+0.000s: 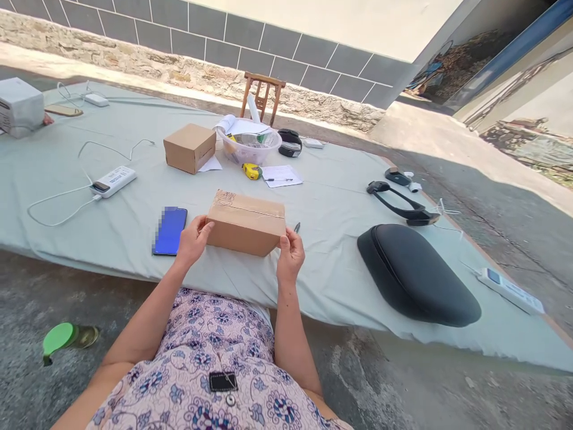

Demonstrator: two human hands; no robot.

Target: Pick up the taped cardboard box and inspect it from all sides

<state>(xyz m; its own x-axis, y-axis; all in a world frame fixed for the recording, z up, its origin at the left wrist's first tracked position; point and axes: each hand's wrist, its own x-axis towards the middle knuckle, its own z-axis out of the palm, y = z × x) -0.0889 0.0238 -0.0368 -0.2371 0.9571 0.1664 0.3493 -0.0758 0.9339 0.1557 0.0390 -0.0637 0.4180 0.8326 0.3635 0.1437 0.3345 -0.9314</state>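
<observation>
Between my two hands is a closed brown cardboard box (246, 222), held near the table's front edge. My left hand (193, 240) grips its left end, thumb on the near face. At the opposite end, my right hand (290, 255) pinches the lower right corner. Dark scribbled lines mark the top of the box at its left. A phone with a blue screen (171, 232) lies just left of my left hand. The tip of a pen (297, 227) shows beyond my right hand. Fingers behind and under the box are hidden.
A second cardboard box (190, 147), a plastic basket (250, 149), a yellow tape measure (252, 171) and paper (283, 175) lie farther back. Right are a black padded case (416, 275) and a black headset (398, 206). A corded power bank (114, 181) is left; a green-lidded bottle (67, 339) stands below.
</observation>
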